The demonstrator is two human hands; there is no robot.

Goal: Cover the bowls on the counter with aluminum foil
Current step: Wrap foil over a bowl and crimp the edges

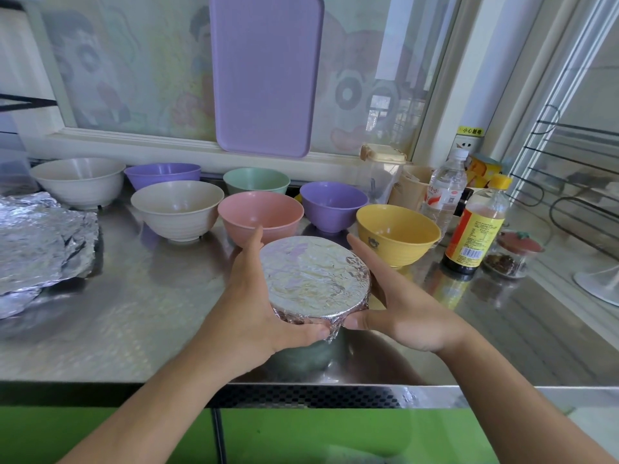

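A green bowl [310, 354] with aluminum foil [313, 276] crimped over its rim stands at the counter's front middle. My left hand [254, 296] cups its left side, thumb under the front rim. My right hand [398, 306] cups the right side, thumb against the foil at the front. Behind stand several uncovered bowls: two cream [78, 182] [177, 209], two purple [162, 174] [333, 204], a green one [256, 180], a pink one [259, 216] and a yellow one [397, 234]. Crumpled foil sheets [37, 239] lie at the left.
On the steel counter [150, 316], to the right, stand a water bottle [445, 189], a dark sauce bottle [475, 229], a small lidded jar [509, 256] and a clear container [382, 172]. A purple tray [264, 75] leans on the window behind. A wire rack [569, 195] sits far right.
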